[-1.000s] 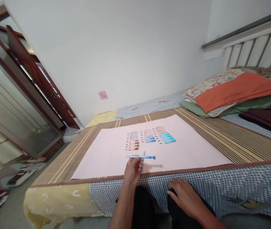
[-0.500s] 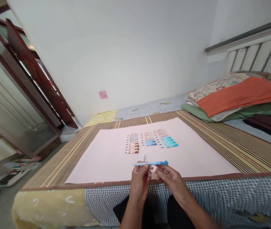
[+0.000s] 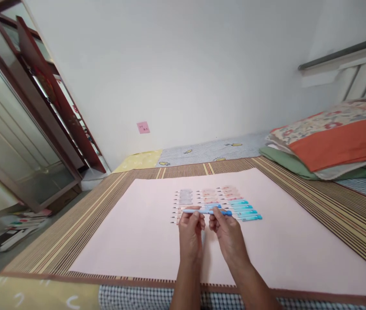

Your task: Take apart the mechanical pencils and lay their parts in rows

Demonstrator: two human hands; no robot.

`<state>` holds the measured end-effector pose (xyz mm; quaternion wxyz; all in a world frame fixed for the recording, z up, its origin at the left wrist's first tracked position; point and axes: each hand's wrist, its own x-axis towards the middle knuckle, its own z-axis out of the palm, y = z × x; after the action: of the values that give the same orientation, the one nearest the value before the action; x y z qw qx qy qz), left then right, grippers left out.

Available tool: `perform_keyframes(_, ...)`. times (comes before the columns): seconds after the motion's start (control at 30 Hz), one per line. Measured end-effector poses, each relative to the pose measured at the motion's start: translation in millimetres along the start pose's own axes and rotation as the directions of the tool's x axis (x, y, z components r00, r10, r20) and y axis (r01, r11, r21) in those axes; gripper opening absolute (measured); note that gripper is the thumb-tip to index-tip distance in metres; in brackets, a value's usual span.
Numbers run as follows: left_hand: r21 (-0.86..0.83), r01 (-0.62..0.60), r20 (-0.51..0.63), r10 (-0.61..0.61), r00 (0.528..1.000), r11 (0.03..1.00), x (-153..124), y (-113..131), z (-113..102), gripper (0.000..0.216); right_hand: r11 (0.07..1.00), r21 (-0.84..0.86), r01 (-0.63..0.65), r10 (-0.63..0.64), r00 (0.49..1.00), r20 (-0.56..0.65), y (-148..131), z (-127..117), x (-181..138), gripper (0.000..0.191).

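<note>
A blue pen lies level in the air, gripped by both hands above a pale pink sheet. My left hand pinches its light-coloured left end. My right hand pinches it near the darker blue right end. Just beyond the pen, rows of small pens lie on the sheet in three groups: greyish and brown at the left, pink and blue in the middle, pink and turquoise at the right. My hands partly hide the nearest rows.
The pink sheet lies on a striped woven mat spread over a bed. Folded pillows and blankets are stacked at the right. A glass door and books on the floor are at the left.
My right hand rose from my lap and took the pen's right end. Both hands carried the pen forward over the sheet, towards the rows. The view moved closer to the bed.
</note>
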<state>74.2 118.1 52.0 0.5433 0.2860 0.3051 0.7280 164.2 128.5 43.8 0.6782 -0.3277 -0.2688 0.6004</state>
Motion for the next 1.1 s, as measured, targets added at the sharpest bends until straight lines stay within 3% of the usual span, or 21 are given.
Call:
perform_keyframes(0.13, 0.004, 0.021, -0.041, -0.021, 0.999, 1.0, 9.2, -18.7, -8.8, 0.032, 1.0, -0.02, -0.003, 0.004, 1.0, 0.016, 11.5, -9.2, 7.2, 0.04)
perform_keyframes(0.37, -0.041, 0.113, -0.028, -0.114, 0.993, 0.993, 11.0, -35.7, -11.3, 0.035, 0.998, -0.049, -0.032, 0.039, 0.988, 0.15, 19.7, -19.5, 13.4, 0.035)
perform_keyframes(0.57, -0.055, 0.139, -0.017, -0.14, 0.99, 0.989, 21.7, -32.9, -25.7, 0.035, 0.998, -0.054, -0.03, 0.032, 0.999, 0.04, 28.6, -25.9, 23.0, 0.034)
perform_keyframes(0.83, 0.151, 0.079, 0.032, -0.084, 0.996, 0.985, 23.9, -35.3, -29.5, 0.033, 0.996, -0.044, -0.076, 0.078, 0.996, 0.046, 35.2, -30.5, 29.8, 0.043)
perform_keyframes(1.0, 0.187, 0.087, -0.086, -0.072, 0.994, 0.979, 24.5, -50.1, -25.0, 0.043, 0.987, -0.161, -0.007, 0.027, 0.992, 0.121, 33.6, -34.0, 30.4, 0.047)
perform_keyframes(1.1, 0.224, 0.167, -0.176, -0.129, 0.976, 0.96, 24.7, -54.8, -24.7, 0.052, 0.972, -0.231, 0.036, -0.019, 0.997, 0.074, 35.1, -35.9, 31.5, 0.043)
